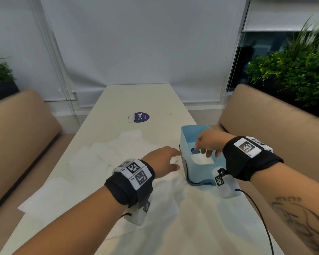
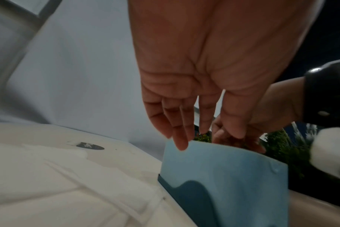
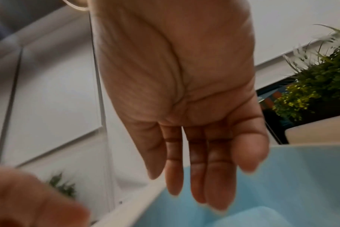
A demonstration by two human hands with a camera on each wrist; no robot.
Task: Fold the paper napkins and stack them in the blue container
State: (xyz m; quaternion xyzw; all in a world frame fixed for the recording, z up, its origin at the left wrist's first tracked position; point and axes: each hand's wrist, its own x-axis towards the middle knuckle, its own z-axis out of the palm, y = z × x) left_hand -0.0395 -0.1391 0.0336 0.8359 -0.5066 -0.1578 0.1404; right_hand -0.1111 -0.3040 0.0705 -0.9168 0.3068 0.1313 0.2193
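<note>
A long cream table (image 1: pixel 142 96) between tan benches (image 1: pixel 22 126) serves as the workspace for a napkin-folding job that appears to be in its early stages. A spread of loose white paper napkins (image 1: pixel 99 157) covers the near and left parts of the tabletop, lying flat, overlapping and slightly rumpled, all yet to be folded. The blue container (image 1: pixel 185 142), a pale blue open-topped holder with a darker blue base, stands upright at the table's right edge, just beside the napkin spread. The person's left hand (image 1: pixel 162 161) reaches toward the container's left wall with fingers straight and spread, holding nothing; the left wrist view puts its fingertips (image 2: pixel 181 145) at the rim, though contact cannot be confirmed. The right hand (image 1: pixel 208 142) hangs over the container's open top, fingers relaxed and pointing down, also empty. Inside, a folded napkin (image 1: pixel 203 160) lies flat on the bottom, a small white rectangle; whether more than one is stacked there cannot be told. Judging by the many sheets on the table, most of the work remains. A small purple sticker (image 1: pixel 141 117) sits farther up the table.
</note>
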